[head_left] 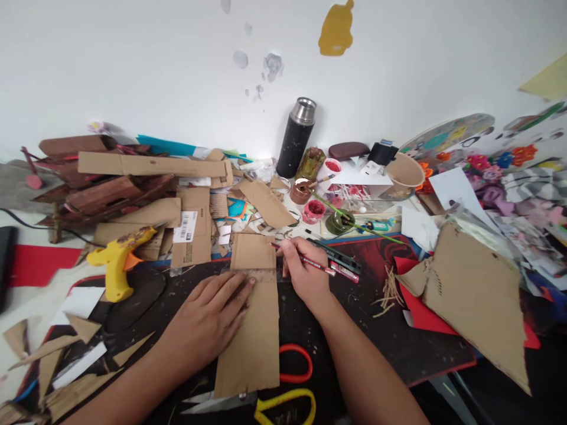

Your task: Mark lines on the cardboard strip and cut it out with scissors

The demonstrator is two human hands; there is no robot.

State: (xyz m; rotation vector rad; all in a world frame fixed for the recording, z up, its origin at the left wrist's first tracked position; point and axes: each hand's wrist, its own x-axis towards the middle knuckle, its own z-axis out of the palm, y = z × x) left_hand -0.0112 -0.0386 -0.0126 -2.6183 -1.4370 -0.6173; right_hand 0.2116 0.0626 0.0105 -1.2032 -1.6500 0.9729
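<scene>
A brown cardboard piece (254, 348) lies lengthwise on the dark mat in front of me. My left hand (215, 310) is flat on its left side, fingers stretched over a clear ruler (266, 275) that lies across the cardboard. My right hand (305, 271) is closed around a red pencil (318, 264), its tip pointing left near the cardboard's upper right edge, above the ruler. Below, a red scissor handle (309, 367) and a yellow scissor handle (283, 400) stick out around the cardboard's lower end, with steel blades (217, 404) at the left.
A yellow glue gun (117, 274) lies at left, near cardboard scraps (57, 354). Behind stand a black flask (295, 144) and paint pots (313, 211). A dark utility knife (341, 257) lies beyond my right hand. A large cardboard sheet (478, 295) is at right.
</scene>
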